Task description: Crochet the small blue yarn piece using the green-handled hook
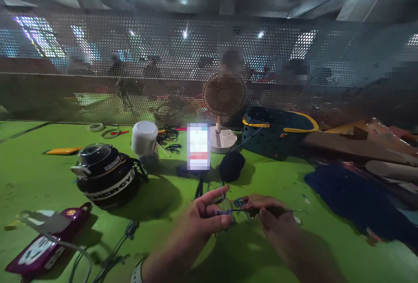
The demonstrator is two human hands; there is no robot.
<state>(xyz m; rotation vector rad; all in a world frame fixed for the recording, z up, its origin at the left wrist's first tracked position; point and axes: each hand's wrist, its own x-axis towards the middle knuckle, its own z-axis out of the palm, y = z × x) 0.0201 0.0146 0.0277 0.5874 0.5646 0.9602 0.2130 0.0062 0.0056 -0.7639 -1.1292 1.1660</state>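
Note:
My left hand (212,215) pinches a small piece of blue-grey crochet work (228,218) between thumb and fingers. A loop of thin yarn (225,196) runs up around its raised index finger. My right hand (277,220) grips a slim metal crochet hook (241,210), whose tip reaches into the work by the left thumb. More bluish yarn lies bunched at the right fingertips. Just beyond the hands rests a dark ball of yarn (231,166). Individual stitches are too small to make out.
A lit phone (198,148) stands before a desk fan (224,96). Left are a black round jug (107,176), a white tub (144,138) and a purple power strip (48,241) with cables. A dark basket (277,133) and navy cloth (355,202) lie right.

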